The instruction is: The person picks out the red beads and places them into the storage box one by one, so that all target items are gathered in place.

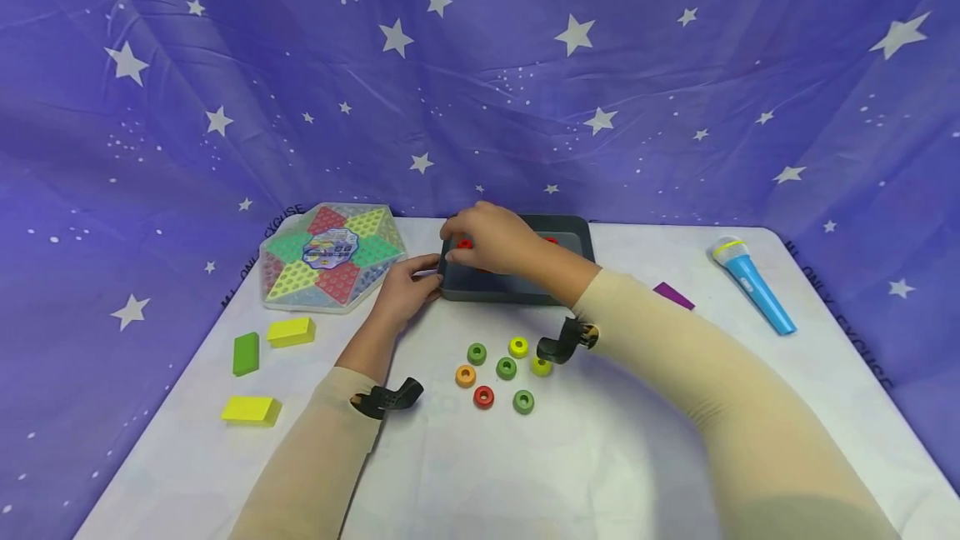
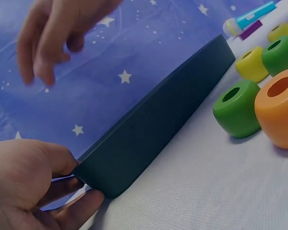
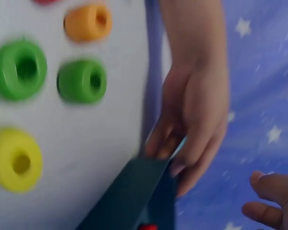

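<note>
A dark grey tray [image 1: 517, 288] lies at the back of the table with red beads [image 1: 465, 245] inside. My left hand [image 1: 407, 294] grips its near left corner, thumb at the rim and fingers against the outer wall, as the left wrist view shows. Over the tray's left part is my right hand [image 1: 495, 240], its fingers loosely bent and apart, nothing seen between them in the left wrist view [image 2: 62, 38]. It covers part of the tray. In front lie several loose beads: green [image 1: 506, 368], yellow [image 1: 518, 347], orange [image 1: 466, 376] and red [image 1: 483, 397].
A star-patterned board game box [image 1: 333, 257] stands left of the tray. Yellow blocks [image 1: 291, 332] and a green block [image 1: 246, 354] lie at the left. A purple block [image 1: 673, 296] and a blue toy microphone [image 1: 753, 283] are at the right. A starry curtain [image 1: 480, 90] hangs behind.
</note>
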The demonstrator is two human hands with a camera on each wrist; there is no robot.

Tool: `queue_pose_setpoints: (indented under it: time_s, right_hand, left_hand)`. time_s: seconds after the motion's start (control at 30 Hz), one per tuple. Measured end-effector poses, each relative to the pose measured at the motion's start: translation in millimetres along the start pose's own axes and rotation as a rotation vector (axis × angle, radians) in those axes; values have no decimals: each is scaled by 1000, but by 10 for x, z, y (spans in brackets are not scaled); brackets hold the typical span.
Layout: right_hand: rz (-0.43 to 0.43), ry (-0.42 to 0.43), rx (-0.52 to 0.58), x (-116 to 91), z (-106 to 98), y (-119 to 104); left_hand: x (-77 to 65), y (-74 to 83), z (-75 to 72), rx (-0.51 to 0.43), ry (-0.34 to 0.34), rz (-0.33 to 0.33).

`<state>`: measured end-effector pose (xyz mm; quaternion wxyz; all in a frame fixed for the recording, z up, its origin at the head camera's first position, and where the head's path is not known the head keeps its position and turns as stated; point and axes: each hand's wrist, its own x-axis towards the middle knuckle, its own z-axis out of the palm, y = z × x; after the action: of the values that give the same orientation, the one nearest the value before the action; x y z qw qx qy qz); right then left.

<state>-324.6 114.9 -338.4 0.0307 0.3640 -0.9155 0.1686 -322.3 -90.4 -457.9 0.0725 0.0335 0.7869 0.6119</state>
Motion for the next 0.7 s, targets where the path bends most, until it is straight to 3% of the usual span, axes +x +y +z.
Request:
queue_pose_setpoints:
  time_s: [0.13,0.27,0.4,0.53,0.7]
  right_hand:
    - [-33,2,31,-271,-73,-212]
    - [-48,-36,56,-562,-10,-374]
    - [-59,-70,58,-855,196,-477]
    - [-122,-43,35,-1122,455,-523]
    - [-193,-13,-69,-1302,698,-538]
  left_hand:
    - [-14,16,-4,2,-5,0]
    - [-22,16,-11,-2,-5,-2]
    - [-14,12,-8,-13,0,-6]
    - [-7,20,-1,-28,-3,-12]
    - [-4,17,-4,-34,-2,-15]
